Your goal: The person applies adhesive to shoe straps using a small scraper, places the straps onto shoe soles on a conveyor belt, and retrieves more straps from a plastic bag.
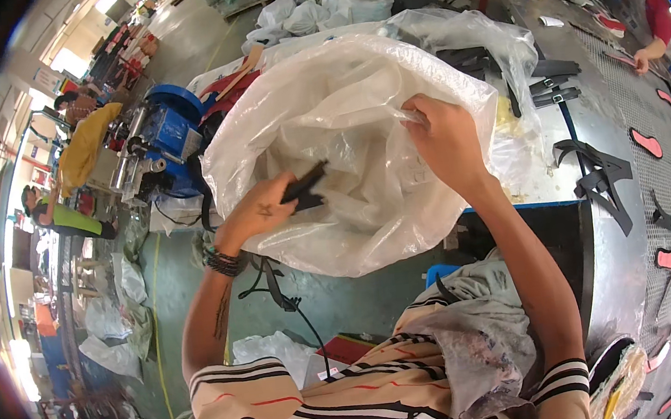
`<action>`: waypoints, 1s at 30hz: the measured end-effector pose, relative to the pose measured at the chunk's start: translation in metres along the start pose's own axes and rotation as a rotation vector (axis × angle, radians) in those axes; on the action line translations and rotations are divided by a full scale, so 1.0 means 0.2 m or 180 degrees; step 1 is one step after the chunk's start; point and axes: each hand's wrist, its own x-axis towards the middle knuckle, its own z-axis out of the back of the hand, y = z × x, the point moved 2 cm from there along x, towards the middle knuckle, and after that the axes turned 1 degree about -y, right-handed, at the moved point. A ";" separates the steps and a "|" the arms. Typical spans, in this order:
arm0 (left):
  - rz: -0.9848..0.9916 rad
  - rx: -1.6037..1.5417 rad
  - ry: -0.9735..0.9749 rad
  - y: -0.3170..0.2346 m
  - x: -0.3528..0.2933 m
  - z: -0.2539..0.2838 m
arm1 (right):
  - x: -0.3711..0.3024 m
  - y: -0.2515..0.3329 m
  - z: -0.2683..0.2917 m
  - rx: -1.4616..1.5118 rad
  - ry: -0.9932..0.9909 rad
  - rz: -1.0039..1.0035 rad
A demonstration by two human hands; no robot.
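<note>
A large translucent white plastic bag (340, 250) gapes wide in front of me, its mouth facing up and its rim rolled outward. My left hand (263, 209) is closed round some black strap pieces (306, 188) and reaches over the bag's near left rim, into the opening. At the right of the opening, my right hand (444, 137) pinches a fold of the bag's plastic between thumb and fingers. Pale creased film lines the inside, and the bottom of the bag is hidden.
Black straps with buckles (556, 92) and a black strappy piece (598, 178) lie on the metal table at right. Beside it, a mesh conveyor (628, 113) carries pink sole-shaped pieces (646, 142). A blue machine (171, 120) stands left. Another person's hand (650, 55) is at far right.
</note>
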 end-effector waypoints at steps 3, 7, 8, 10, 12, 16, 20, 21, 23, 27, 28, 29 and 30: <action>-0.0230 -0.0595 -0.0981 0.09 -0.03 0.11 | -0.06 0.03 0.03 0.0204 -0.0055 0.0233; -0.0030 -0.2264 -0.2711 -0.22 -0.16 0.45 | -0.30 -0.03 0.08 0.0238 -0.0218 0.0428; -0.0108 -0.1789 -0.3119 -0.23 -0.19 0.52 | -0.38 -0.01 0.09 0.0329 -0.0191 0.0502; 0.0033 -0.0443 -0.3051 -0.35 -0.15 0.51 | -0.49 0.02 0.15 0.0453 -0.0171 0.0408; 0.0247 0.1039 -0.2389 -0.37 -0.11 0.46 | -0.51 0.03 0.20 0.0597 -0.0246 0.0359; 0.0512 0.0470 -0.2352 -0.24 -0.04 0.38 | -0.50 0.03 0.22 0.0763 -0.0066 0.0140; 0.0618 -0.1083 -0.2676 -0.44 -0.26 0.66 | -0.50 0.40 0.41 0.0879 -0.0354 0.1105; -0.0073 -0.1156 -0.2671 -0.61 -0.30 0.73 | -0.48 0.51 0.42 0.1013 -0.0136 0.1649; -0.0475 -0.1150 -0.3312 -0.79 -0.32 0.79 | -0.47 0.59 0.29 0.0979 -0.0010 0.2021; -0.0568 -0.2167 -0.3351 -0.72 -0.41 0.84 | -0.50 0.46 0.02 -0.0395 0.1213 0.1583; -0.0497 -0.1975 -0.3407 -0.74 -0.49 0.89 | -0.52 0.44 0.05 -0.0232 0.1275 0.1694; -0.0512 -0.1876 -0.3414 -0.74 -0.54 0.90 | -0.51 0.40 0.07 -0.0178 0.1309 0.1743; -0.0518 -0.1778 -0.3416 -0.74 -0.58 0.91 | -0.53 0.37 0.09 -0.0119 0.1350 0.1787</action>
